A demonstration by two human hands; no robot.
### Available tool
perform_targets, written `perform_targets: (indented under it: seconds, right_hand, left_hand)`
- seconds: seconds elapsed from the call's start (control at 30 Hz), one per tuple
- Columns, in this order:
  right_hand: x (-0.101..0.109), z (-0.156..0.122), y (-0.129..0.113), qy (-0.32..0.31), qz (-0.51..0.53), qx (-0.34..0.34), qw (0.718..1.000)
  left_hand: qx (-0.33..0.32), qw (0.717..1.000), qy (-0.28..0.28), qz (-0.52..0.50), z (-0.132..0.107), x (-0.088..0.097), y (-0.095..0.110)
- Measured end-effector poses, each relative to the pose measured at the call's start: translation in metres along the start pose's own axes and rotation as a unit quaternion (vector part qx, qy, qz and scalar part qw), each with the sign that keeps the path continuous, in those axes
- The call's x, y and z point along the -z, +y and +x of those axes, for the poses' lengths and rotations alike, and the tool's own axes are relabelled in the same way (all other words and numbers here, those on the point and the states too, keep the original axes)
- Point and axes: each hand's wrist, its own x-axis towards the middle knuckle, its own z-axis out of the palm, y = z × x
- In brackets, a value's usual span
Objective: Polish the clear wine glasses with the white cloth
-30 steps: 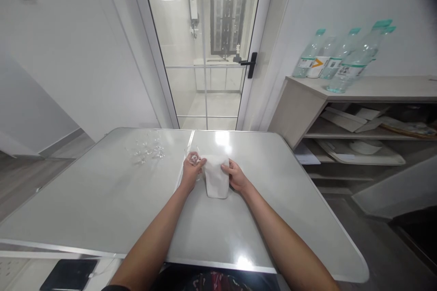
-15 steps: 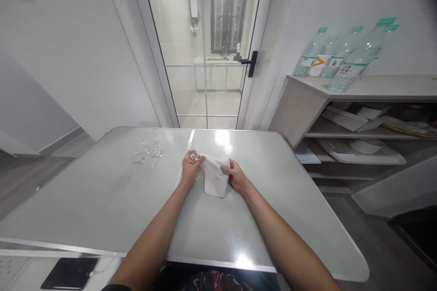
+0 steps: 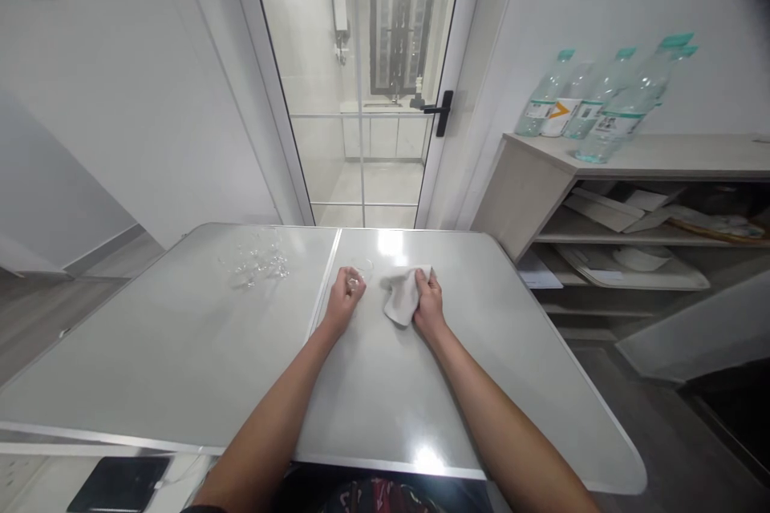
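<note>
A white cloth hangs in loose folds from my right hand, which pinches its upper right part just above the table. To its left, the fingers of my left hand are curled round a small, see-through object. A faint rounded edge of it shows past the fingertips, but its exact kind is hard to make out. The cloth and my left hand are apart. A cluster of several clear, shiny pieces lies on the far left of the table.
The light grey table has a pale seam across it. A glass door stands behind it. At right, several plastic bottles sit on a wooden shelf unit. A black tablet-like device lies at lower left.
The left hand has let go of the cloth, which has moved right with my right hand and crumpled. My left hand, still round the clear object, has shifted slightly right.
</note>
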Motion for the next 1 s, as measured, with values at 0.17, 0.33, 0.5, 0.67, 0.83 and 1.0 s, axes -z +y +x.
perform_targets:
  seconds: [0.17,0.33,0.5,0.67,0.83,1.0]
  right_hand:
    - [0.002,0.004,-0.001,0.039,-0.002,0.105,0.994]
    - [0.005,-0.009,-0.001,-0.076,-0.233,0.185,0.952]
    - [0.002,-0.022,0.000,-0.221,-0.302,0.160,0.914]
    - [0.003,-0.022,0.001,-0.244,-0.273,0.131,0.921]
    - [0.004,-0.019,0.005,-0.233,-0.247,0.118,0.933]
    - [0.003,-0.019,0.003,-0.235,-0.250,0.108,0.933]
  left_hand:
    - [-0.138,0.929,-0.065,0.336,-0.001,0.004,-0.009]
    - [-0.221,0.856,-0.067,0.463,0.004,0.009,-0.024]
    - [-0.317,0.801,-0.102,0.497,0.005,0.015,-0.027]
    - [-0.397,0.763,-0.102,0.500,0.004,0.014,-0.027]
    - [-0.392,0.775,-0.106,0.484,0.001,0.010,-0.029]
    - [-0.355,0.796,-0.106,0.479,-0.004,0.010,-0.033]
